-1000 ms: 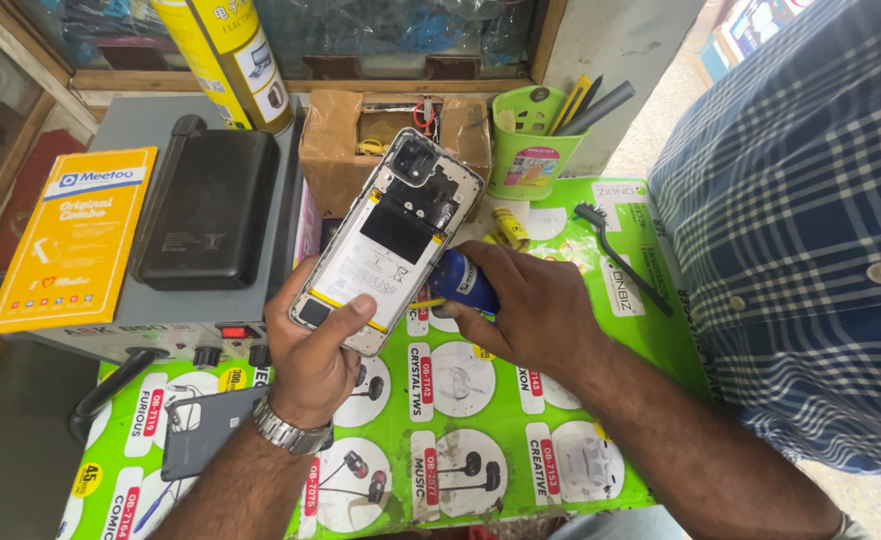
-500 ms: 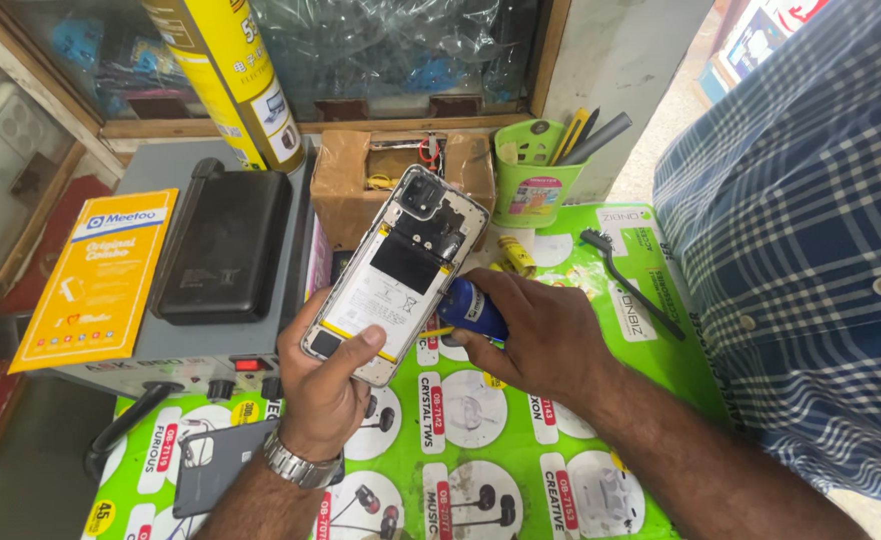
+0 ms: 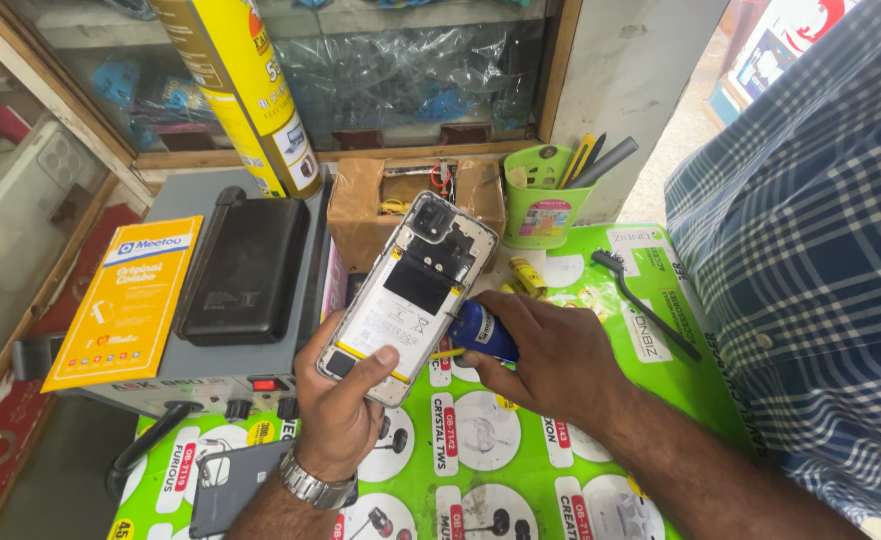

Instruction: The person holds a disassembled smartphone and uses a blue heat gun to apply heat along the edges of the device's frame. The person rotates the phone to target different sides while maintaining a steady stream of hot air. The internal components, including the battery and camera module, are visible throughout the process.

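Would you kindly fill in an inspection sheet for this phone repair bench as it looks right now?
Surface: green printed mat covering the bench.
Job's things: opened phone, back cover off, held tilted; blue-handled screwdriver at its right edge.
Clutter: black brush, grey phone back, green pen cup, cardboard box, yellow spray can.
Grippers: left hand grips the phone's lower end; right hand holds the screwdriver.
Cables: black lead below the grey machine.
Surroundings: glass cabinet behind; yellow packet on the machine.
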